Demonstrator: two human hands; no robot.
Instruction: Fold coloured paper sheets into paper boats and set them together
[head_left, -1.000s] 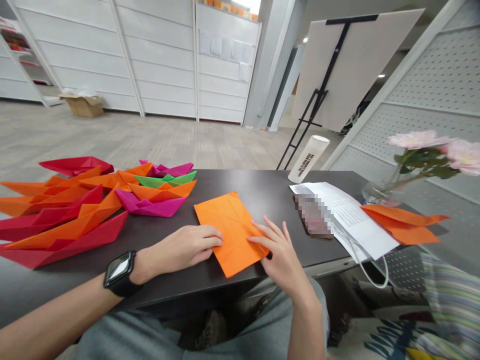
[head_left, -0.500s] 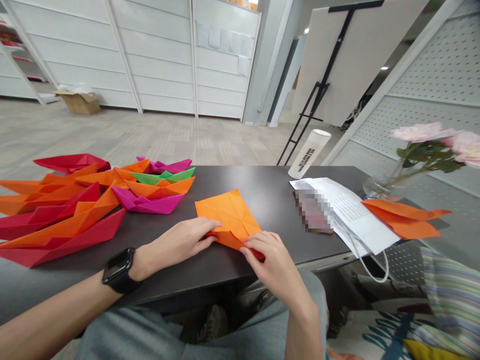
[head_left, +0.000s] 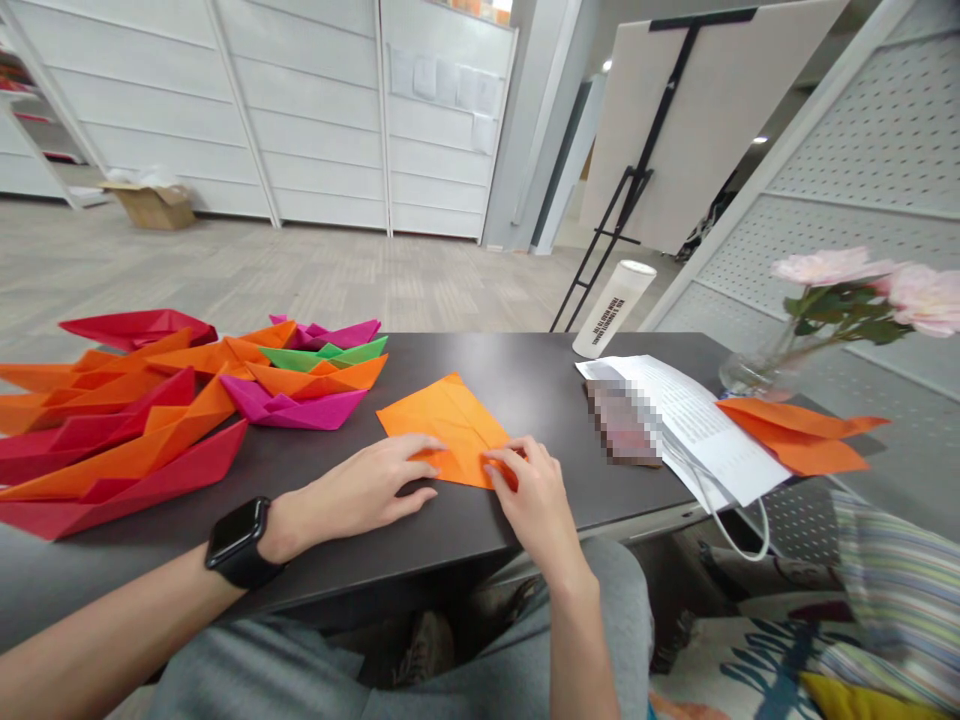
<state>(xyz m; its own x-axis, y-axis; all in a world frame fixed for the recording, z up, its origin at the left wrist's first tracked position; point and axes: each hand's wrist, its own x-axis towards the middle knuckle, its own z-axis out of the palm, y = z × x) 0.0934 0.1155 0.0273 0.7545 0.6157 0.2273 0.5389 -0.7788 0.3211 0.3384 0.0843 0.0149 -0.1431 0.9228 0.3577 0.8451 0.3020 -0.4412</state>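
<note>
Head view: orange paper [head_left: 459, 425] on desk [head_left: 525, 375] btwn hands. L hand [head_left: 367, 485] loosely spread, tips on it; R hand [head_left: 534, 500] narrow at edge, pinch unclear. Prob. creasing near fold; next needs even press.

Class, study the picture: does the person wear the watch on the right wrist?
No, the black watch is on the wrist of the left hand, and the wrist of the right hand is bare.

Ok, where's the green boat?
In the head view, the green boat is at left on the table, a magenta boat behind, an orange boat in front.
</note>
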